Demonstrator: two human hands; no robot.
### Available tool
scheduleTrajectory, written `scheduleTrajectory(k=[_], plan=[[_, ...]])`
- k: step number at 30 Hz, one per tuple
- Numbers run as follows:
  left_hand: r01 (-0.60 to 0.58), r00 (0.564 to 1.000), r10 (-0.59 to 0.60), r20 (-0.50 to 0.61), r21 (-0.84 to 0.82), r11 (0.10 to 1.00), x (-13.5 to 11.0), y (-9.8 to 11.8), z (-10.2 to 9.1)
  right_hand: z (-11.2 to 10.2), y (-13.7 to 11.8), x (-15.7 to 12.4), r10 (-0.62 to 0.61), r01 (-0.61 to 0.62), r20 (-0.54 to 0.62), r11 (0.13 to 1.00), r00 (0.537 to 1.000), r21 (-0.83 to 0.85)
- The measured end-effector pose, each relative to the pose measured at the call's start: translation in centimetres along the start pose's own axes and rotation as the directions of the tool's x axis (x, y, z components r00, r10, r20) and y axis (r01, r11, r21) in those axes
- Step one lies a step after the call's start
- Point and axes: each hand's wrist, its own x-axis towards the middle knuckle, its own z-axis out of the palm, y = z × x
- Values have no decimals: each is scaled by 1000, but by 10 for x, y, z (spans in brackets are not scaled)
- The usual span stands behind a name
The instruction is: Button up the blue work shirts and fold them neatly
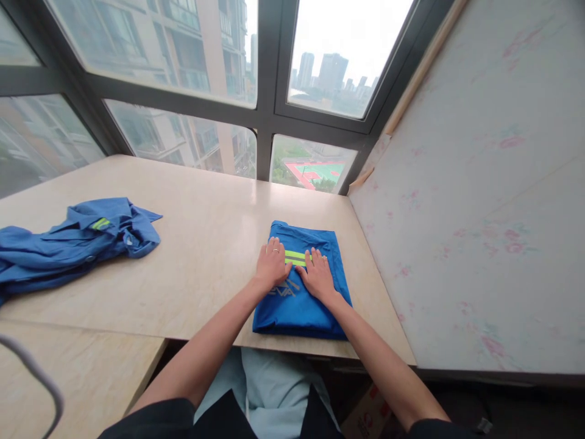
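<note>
A blue garment (304, 311), folded into a flat rectangle, lies on the stone-patterned window ledge (205, 244). It carries a yellow-green and grey reflective stripe and grey printed letters, partly covered by my hands. My left hand (273, 263) rests flat on its left side, at the left end of the stripe, with a ring on one finger. On the stripe's right end lies my right hand (317, 272), fingers spread on the cloth. Neither hand grips anything. Farther left on the ledge is a second blue garment (105, 235), crumpled, with a small yellow-green stripe.
Grey-framed windows (267, 122) stand behind the ledge. A floral-papered wall (479, 213) closes off the right side. At the lower left are a lower tabletop (82, 366) and a grey curved tube (43, 375). A cardboard box (368, 414) sits under the ledge.
</note>
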Motion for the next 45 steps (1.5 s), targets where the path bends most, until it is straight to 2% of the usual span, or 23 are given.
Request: scheduleTrajectory(k=[4, 7, 13, 18, 22, 27, 30, 35, 39, 45], plan=[[31, 998, -27, 56, -60, 998, 4, -8, 26, 0, 5, -1, -22, 22, 14, 999, 1000, 23], [58, 995, -52, 85, -64, 996, 3, -11, 31, -1, 10, -2, -34, 33, 31, 999, 999, 41], [81, 989, -69, 133, -83, 993, 5, -12, 30, 3, 16, -2, -38, 36, 27, 998, 999, 55], [73, 994, -63, 91, -108, 991, 0, -13, 33, 5, 19, -3, -65, 65, 3, 994, 998, 91], [76, 997, -75, 20, -87, 993, 2, -5, 23, 4, 25, -6, -103, 103, -12, 989, 995, 103], [43, 998, -45, -33, -59, 997, 28, 5, 7, -3, 44, -19, -153, 155, -24, 982, 988, 113], [-5, 999, 4, -38, -28, 1000, 47, 10, 13, -8, 58, -31, -168, 169, -20, 979, 986, 114], [-10, 994, 19, 104, -86, 996, 63, 23, 38, -13, 72, -48, -106, 106, -7, 990, 994, 94], [13, 991, 2, 134, -107, 994, 71, 33, 48, -12, 80, -57, -41, 42, -21, 996, 999, 83], [-87, 986, 105, 129, -143, 986, 83, 48, 56, -9, 108, -67, 43, -40, -28, 995, 999, 87]])
